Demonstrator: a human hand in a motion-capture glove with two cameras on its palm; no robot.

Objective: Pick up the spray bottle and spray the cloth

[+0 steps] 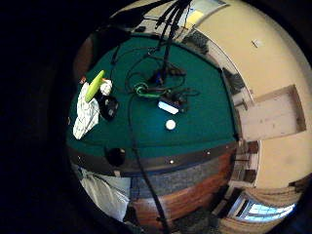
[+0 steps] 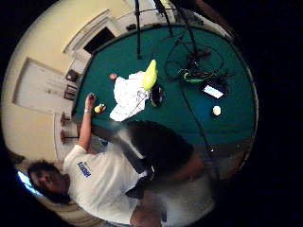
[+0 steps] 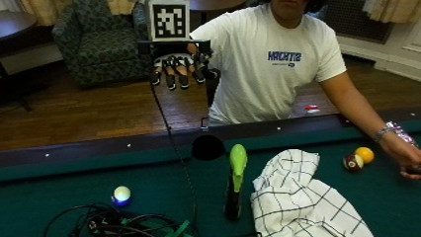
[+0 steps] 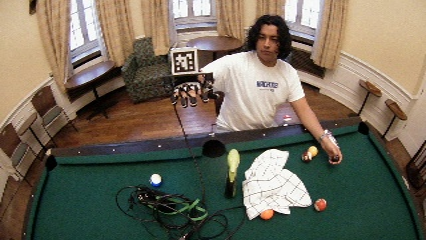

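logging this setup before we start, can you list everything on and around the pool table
spray bottle: one, green top on dark base, upright on the felt beside the cloth
cloth: one, white with dark grid, crumpled on the felt
pool table: one, green felt, dark rail
billiard balls: two by the bare hand, yellow and dark; two orange by the cloth's near edge; one white and blue near the cables
cables: a black and green tangle on the felt
armchair: one, dark patterned, behind
right hand: gloved black, raised above the rail, fingers hanging, holding nothing
bare hand: resting on the felt
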